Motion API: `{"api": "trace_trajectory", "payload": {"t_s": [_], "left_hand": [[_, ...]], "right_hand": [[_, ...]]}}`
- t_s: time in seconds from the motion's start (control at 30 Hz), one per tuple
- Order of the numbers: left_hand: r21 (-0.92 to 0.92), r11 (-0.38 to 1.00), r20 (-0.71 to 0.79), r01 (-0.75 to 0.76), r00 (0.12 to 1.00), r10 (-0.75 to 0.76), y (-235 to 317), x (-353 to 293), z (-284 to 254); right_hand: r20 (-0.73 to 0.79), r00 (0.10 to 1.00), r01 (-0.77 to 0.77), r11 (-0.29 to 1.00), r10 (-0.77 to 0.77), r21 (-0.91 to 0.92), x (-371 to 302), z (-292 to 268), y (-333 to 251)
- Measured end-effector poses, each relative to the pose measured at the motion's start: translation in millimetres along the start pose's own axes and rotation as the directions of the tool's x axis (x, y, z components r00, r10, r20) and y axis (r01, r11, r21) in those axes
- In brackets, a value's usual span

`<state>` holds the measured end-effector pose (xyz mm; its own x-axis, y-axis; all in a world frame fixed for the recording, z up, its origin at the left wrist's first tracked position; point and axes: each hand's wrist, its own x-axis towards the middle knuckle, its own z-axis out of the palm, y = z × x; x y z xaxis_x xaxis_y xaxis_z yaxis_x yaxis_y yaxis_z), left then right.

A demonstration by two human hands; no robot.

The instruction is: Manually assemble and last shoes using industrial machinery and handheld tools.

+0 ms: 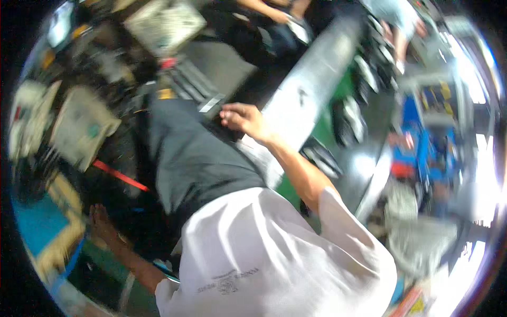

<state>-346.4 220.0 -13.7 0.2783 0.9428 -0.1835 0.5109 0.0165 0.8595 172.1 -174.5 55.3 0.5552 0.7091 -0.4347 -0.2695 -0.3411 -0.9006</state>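
My right hand point(244, 120) is raised beside a long pale metal bench surface point(311, 79), fingers curled inward. Whether anything small sits inside them is hidden. Close to its fingertips is the end of a grey metal frame with parallel bars point(193, 79). On the other side, my left hand point(104, 224) hangs low in shadow, its fingers stretched out and somewhat blurred, with nothing visible in it. A red strip point(120, 175) and a tan-edged blue board point(39, 222) lie nearest to that hand.
Several black-and-white, shoe-like items point(349, 121) line the bench's right side. Pale machine housings point(84, 127) stand at left. Another person's hand point(280, 16) holds something whitish at the top; a second person's arm point(400, 45) is at upper right. Blue racks point(422, 142) stand far right.
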Motion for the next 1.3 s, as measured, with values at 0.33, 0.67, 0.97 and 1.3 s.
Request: {"api": "trace_trajectory", "payload": {"t_s": [0.33,0.67,0.97,1.3], "left_hand": [[-0.423,0.815,0.756,0.396,0.650,0.077,209.6,-76.4,326.5],[-0.163,0.975,0.699,0.150,0.716,0.007,199.6,-82.0,317.2],[-0.306,0.943,0.903,0.132,0.354,0.243,267.4,-161.1,390.7],[-0.497,0.867,0.610,-0.029,0.699,0.373,319.4,-164.7,382.1]], "right_hand": [[-0.896,0.440,-0.799,0.429,-0.061,-0.422,-442.0,-226.4,281.3],[-0.916,0.292,-0.602,0.797,0.274,0.047,-361.1,-119.1,291.9],[-0.648,0.714,0.180,0.824,0.267,0.538,-241.8,-177.3,179.3],[-0.294,0.910,0.336,0.935,-0.292,0.113,-51.4,-5.3,-36.3]]}}
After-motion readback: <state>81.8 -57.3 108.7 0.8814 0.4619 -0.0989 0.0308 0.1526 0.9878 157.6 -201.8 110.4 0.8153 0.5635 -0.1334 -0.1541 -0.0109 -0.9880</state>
